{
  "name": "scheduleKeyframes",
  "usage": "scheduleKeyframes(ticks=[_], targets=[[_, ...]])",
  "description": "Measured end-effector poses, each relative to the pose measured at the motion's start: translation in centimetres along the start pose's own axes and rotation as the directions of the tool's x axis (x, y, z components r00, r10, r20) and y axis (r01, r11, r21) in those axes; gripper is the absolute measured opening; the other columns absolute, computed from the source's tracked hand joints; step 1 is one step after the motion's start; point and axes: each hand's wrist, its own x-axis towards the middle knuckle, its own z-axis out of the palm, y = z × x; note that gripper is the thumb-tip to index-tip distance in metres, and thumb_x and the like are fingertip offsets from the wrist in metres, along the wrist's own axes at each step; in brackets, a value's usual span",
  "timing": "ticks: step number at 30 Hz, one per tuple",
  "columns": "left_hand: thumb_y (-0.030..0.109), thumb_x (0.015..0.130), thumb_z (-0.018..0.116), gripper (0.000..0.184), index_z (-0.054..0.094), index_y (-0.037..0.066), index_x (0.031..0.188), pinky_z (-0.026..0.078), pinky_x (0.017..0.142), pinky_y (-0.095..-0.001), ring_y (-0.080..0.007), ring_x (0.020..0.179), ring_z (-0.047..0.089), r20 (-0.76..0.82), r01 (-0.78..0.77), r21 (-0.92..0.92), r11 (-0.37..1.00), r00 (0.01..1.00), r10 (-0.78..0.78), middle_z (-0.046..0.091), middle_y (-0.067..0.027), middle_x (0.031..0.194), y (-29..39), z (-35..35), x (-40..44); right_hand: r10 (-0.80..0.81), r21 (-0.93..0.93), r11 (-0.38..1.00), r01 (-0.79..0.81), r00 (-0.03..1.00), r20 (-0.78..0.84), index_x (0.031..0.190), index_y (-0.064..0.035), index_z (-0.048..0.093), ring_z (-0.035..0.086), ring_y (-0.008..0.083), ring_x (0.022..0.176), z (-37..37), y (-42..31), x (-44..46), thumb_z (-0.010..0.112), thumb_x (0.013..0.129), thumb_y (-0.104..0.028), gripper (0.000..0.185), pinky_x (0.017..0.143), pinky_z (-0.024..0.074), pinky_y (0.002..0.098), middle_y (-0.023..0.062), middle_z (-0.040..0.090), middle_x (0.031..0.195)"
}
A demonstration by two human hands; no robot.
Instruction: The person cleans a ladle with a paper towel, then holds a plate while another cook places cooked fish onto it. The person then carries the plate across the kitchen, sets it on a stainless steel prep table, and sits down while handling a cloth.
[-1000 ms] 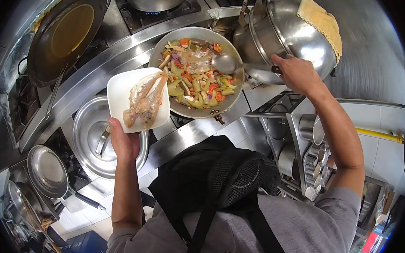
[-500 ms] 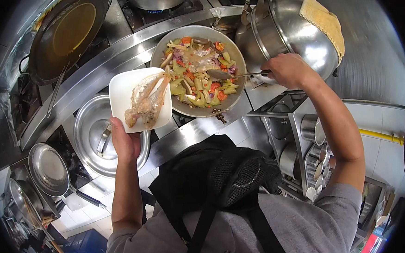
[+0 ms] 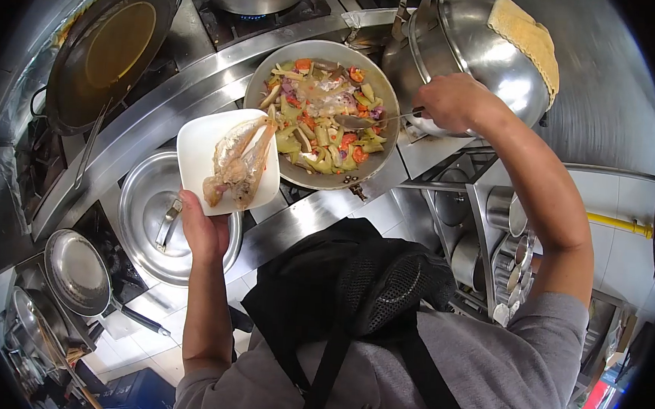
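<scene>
Shiny steel counter (image 3: 289,226) | left grip (image 3: 206,229) holds squarish plate (image 3: 196,148) | right grip (image 3: 457,102) holds metal spoon (image 3: 355,121)

Smooth glossy plate (image 3: 196,148), metal spoon (image 3: 355,121), rough-textured cloth (image 3: 529,38)

We are working two-handed, gripping on both sides.
Our left hand (image 3: 207,229) is holding level at near left, thumb (image 3: 190,200) showing uppermost; our right hand (image 3: 454,102) is clenching farther off, elbow (image 3: 574,246) bending outward.
</scene>
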Motion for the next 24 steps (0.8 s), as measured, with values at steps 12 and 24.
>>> scheduleKeyframes(ticks=[12, 24], targets=[[0.052, 0.104, 0.037, 0.06, 0.038, 0.005, 0.142, 0.049, 0.1, -0.0426, -0.0225, 0.113, 0.06, 0.01, -0.018, -0.033, 0.999, 1.0, 0.018, 0.056, -0.011, 0.128, -0.2, -0.1, 0.5, 0.005, -0.045, 0.999, -0.006, 1.0, -0.024, 0.097, -0.0026, 0.074, 0.069, 0.0375, 0.099, 0.4, -0.8, 0.4, 0.056, 0.083, -0.008, 0.023, 0.084, 0.0553, 0.0457, 0.0184, 0.072, 0.103], [0.056, 0.103, 0.036, 0.066, 0.038, 0.005, 0.145, 0.046, 0.104, -0.0479, -0.0288, 0.125, 0.055, -0.005, -0.007, 0.027, 1.0, 1.0, 0.007, 0.052, -0.0124, 0.139, -0.5, -0.7, 1.1, 0.007, -0.065, 0.998, -0.012, 0.997, -0.072, 0.097, -0.0033, 0.074, 0.069, 0.036, 0.099, 0.4, -1.2, -0.5, 0.056, 0.084, -0.009, 0.022, 0.085, 0.0556, 0.0449, 0.0177, 0.072, 0.103]])
